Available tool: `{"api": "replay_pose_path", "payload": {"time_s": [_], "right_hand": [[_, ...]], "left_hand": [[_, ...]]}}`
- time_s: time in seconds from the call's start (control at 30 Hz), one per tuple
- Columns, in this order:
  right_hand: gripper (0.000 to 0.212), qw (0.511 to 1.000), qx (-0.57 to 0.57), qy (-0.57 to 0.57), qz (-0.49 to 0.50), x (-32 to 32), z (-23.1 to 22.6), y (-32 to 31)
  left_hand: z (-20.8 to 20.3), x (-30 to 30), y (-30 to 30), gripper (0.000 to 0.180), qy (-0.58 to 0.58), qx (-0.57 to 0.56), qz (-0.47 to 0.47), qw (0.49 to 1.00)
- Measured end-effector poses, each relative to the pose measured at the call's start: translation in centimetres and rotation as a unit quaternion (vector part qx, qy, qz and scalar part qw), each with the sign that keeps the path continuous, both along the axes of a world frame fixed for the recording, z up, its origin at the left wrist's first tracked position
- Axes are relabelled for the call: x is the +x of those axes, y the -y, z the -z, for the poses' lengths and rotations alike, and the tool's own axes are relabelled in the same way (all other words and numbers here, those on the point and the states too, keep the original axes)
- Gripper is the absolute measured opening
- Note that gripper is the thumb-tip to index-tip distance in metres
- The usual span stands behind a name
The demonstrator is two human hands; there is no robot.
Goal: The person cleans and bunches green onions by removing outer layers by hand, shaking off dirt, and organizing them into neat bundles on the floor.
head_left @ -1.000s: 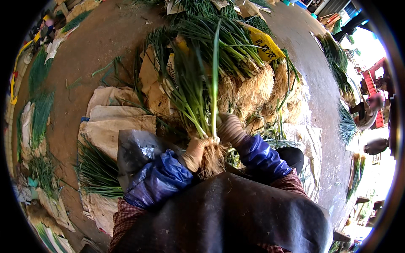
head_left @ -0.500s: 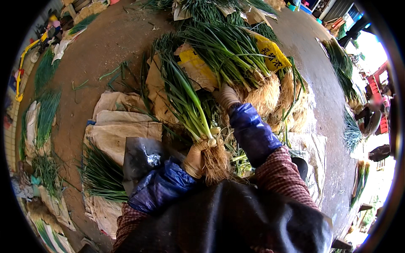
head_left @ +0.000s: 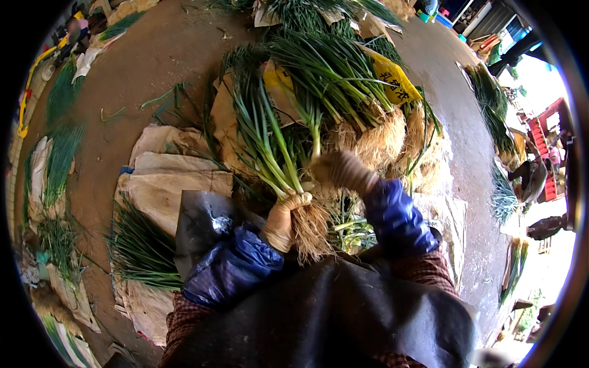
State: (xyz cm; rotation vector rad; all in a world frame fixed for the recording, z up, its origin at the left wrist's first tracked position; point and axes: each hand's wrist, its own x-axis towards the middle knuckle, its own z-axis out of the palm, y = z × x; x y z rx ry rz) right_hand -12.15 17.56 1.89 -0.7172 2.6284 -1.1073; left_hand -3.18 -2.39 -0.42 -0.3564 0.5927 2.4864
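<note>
Floor [head_left: 147, 80]: smooth and brown at left, greyer at right, where it shows a bright sheen. Left edge: a curved yellow rail [head_left: 23, 130] beside a pale strip of floor. Upper right: a grey upright panel [head_left: 496, 26]. Right side: strong white light, overexposed, around a red slatted structure [head_left: 539, 138]; detail beyond it cannot be read.

Brown floor [head_left: 141, 67], yellow rail [head_left: 23, 130], beige sack [head_left: 184, 183]
</note>
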Motion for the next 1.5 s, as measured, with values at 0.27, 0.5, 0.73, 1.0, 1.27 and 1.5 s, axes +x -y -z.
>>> {"api": "replay_pose_path", "payload": {"time_s": [0.27,0.5,0.73,1.0,1.27,1.5], "right_hand": [[0.054,0.881,-0.209,0.395,0.158,6.0,-3.0,0.3],[0.040,0.708,-0.480,0.415,0.310,-2.3,4.4,1.5],[0.013,0.765,-0.526,0.237,0.285,2.6,-1.1,1.4],[0.016,0.844,-0.521,0.084,0.093,10.3,-6.2,-1.8],[0.047,0.863,-0.342,0.264,0.262,8.3,-5.9,-3.1],[0.048,0.791,-0.436,0.394,0.171,7.8,0.6,-0.3]], "left_hand": [[-1.2,1.3,0.0,0.017,0.002,0.013,-0.006,1.000],[-1.4,1.4,-1.6,0.019,0.001,0.009,-0.003,1.000],[-0.3,1.2,-0.7,0.023,0.007,0.025,0.004,1.000],[0.3,0.8,-1.5,0.017,0.007,-0.032,-0.033,0.999],[2.6,0.7,-2.6,0.020,-0.083,-0.180,0.007,0.980],[0.4,1.1,-2.0,0.012,-0.035,-0.028,0.065,0.997]]}}
